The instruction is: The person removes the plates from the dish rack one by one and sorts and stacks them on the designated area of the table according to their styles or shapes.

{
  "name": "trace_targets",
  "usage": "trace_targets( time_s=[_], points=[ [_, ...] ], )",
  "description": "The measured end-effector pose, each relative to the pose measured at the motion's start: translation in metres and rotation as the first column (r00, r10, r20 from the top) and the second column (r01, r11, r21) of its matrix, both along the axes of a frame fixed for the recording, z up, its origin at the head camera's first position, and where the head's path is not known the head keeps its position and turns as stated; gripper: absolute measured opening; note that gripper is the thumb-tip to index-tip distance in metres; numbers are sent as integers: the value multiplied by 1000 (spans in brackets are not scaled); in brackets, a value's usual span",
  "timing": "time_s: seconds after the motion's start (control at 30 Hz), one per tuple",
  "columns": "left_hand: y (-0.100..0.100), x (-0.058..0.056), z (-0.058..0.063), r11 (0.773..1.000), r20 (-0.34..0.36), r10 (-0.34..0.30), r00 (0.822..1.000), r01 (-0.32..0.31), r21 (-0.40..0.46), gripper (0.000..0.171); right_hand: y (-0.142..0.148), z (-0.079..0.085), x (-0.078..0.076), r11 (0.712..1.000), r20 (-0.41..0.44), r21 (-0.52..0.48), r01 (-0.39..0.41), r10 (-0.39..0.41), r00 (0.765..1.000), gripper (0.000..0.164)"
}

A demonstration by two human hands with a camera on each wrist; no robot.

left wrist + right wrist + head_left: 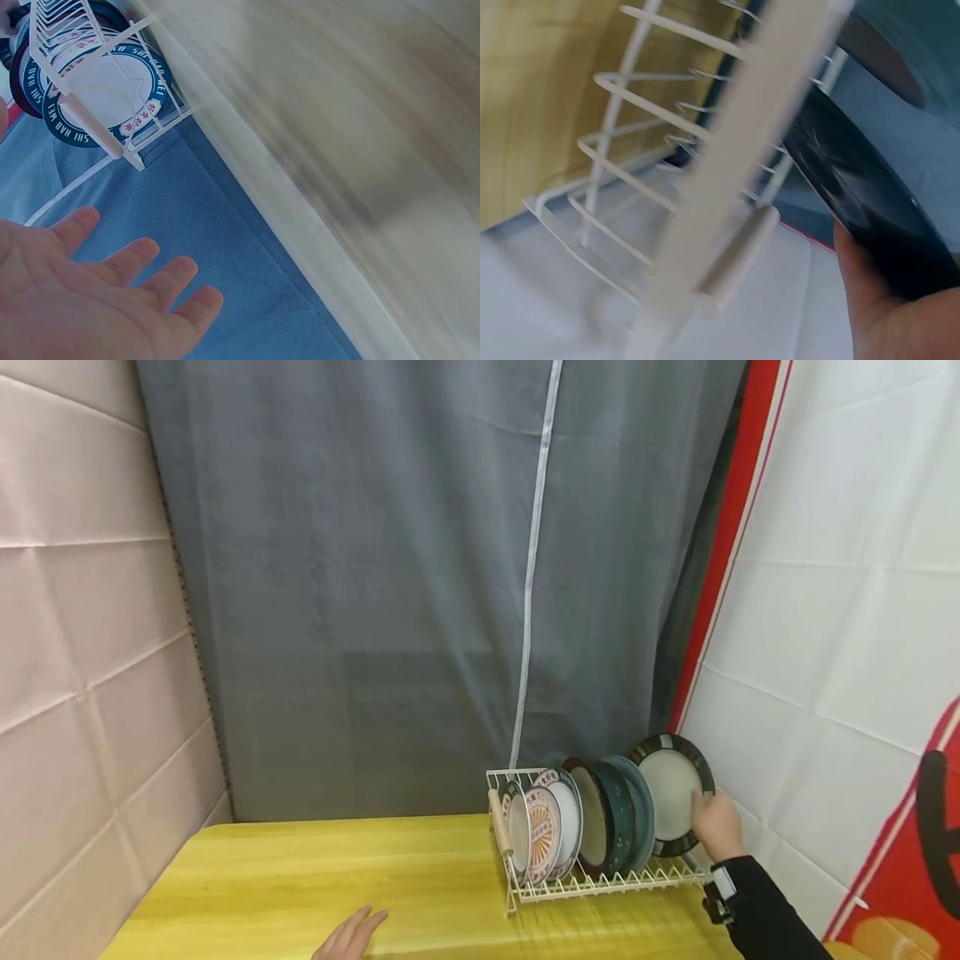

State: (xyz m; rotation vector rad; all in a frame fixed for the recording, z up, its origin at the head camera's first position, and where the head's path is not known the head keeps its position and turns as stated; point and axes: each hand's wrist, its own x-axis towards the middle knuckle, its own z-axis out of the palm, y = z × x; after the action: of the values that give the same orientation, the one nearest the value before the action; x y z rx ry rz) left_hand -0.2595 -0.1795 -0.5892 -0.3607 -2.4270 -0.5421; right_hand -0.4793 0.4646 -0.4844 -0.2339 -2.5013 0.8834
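My right hand (717,827) grips the right edge of a dark-rimmed plate (670,789) with a pale centre, at the right end of a white wire dish rack (585,885). In the right wrist view the plate's dark glossy underside (877,195) slants up from the hand, beside the rack's wires. Over the near part of the table my left hand (351,935) is held with fingers spread and nothing in it. The left wrist view shows its palm (90,307) turned up, apart from the rack.
Several plates and bowls stand on edge in the rack, among them a patterned white plate (543,835) and a blue-green plate (639,814). A wooden handle (499,822) is on the rack's left end. The yellow table (300,877) meets a grey curtain (360,610) behind; a white wall sheet (810,652) hangs at right.
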Motion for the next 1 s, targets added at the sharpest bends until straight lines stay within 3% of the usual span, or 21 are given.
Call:
trace_targets(
  time_s=[0.23, 0.47, 0.67, 0.87, 1.0],
  points=[
    [-3, 3, 9, 995, 100, -73, 992, 65, 79, 82, -4, 34, 27, 995, -94, 1, 100, -100, 991, 51],
    [-7, 6, 15, 983, 232, -153, 961, 124, 133, 81, -12, 59, 54, 985, -187, -92, 149, -164, 969, 54],
    [-5, 5, 24, 971, 317, -183, 931, 121, 205, 77, -9, 69, 53, 967, -200, -188, 172, -209, 957, 57],
    [-5, -2, 39, 967, 338, -210, 918, 143, 210, 83, -1, 73, 50, 960, -327, -220, 172, -239, 914, 54],
    [-7, -4, 50, 960, 379, -237, 894, 156, 230, 85, -1, 79, 50, 939, -327, -292, 182, -277, 904, 56]
  ],
)
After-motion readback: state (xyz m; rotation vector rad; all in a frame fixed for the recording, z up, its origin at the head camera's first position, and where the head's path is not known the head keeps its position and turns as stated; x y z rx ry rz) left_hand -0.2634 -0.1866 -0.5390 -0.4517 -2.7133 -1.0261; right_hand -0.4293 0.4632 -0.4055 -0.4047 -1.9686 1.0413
